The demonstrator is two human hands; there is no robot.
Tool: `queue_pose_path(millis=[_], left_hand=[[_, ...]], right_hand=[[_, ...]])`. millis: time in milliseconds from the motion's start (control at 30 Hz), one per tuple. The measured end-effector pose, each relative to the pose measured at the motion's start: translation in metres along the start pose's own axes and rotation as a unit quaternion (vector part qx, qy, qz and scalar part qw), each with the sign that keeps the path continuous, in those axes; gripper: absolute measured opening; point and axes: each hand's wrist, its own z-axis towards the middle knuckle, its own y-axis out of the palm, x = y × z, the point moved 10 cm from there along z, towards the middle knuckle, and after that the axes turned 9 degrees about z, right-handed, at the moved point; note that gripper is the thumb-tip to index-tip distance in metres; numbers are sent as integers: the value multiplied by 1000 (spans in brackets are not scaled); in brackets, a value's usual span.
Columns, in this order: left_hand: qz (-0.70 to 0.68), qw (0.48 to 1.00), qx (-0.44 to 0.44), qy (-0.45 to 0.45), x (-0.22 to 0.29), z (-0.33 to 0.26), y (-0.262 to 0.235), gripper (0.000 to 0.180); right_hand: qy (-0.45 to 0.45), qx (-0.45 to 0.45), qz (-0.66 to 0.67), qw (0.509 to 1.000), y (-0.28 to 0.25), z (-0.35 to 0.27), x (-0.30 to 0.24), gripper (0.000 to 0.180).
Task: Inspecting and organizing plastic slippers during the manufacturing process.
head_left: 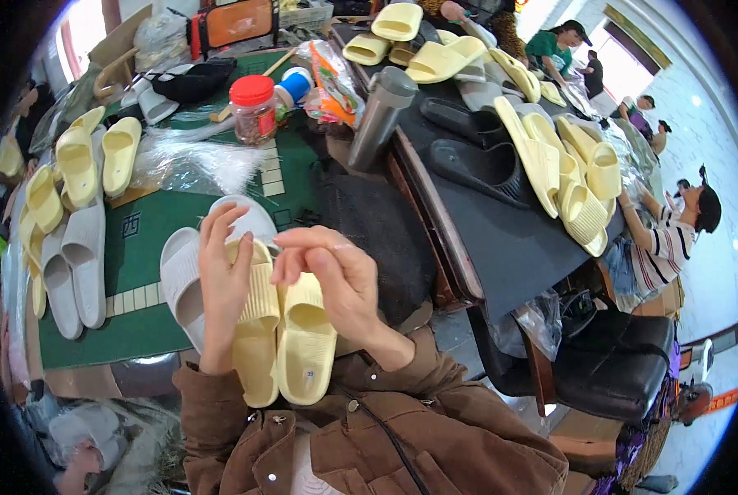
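Observation:
A pair of pale yellow slippers, the left one (255, 363) and the right one (305, 375), lies side by side right in front of me, toes pointing away. My left hand (223, 276) hovers over the left slipper's outer edge, fingers raised and apart, with nothing seen in it. Above the right slipper's toe is my right hand (340, 285); its fingers are loosely bent, the thumb stands away from them, and no object shows between them. Behind my left hand sit a light grey slipper (182, 276) and another grey slipper (249, 219), partly hidden.
On the green table mat (171, 227) stand a red-lidded jar (253, 115) and a steel flask (381, 120). Grey slippers (82, 247) and yellow slippers (76, 161) are at left. The dark table (484, 239) at right holds more slippers. A black chair (612, 363) stands nearby; co-workers sit beyond.

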Motion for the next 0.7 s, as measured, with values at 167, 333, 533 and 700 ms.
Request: queue_pose_path(millis=[167,333,533,700], left_hand=[[22,1000,-12,-9,-5,0,0,27],[12,999,-45,-12,-6,-1,11,20],[2,999,-53,-2,-8,-3,16,19],[0,998,-58,-4,-4,-3,14,19]], right_hand=[[-140,61,-31,988,-35,-16,-90,30],[-246,244,-286,894,-106,-40,-175,33],[-222,418,-360,804,-222,-65,-238,34],[-245,473,-506,678,-307,-117,-289,34]])
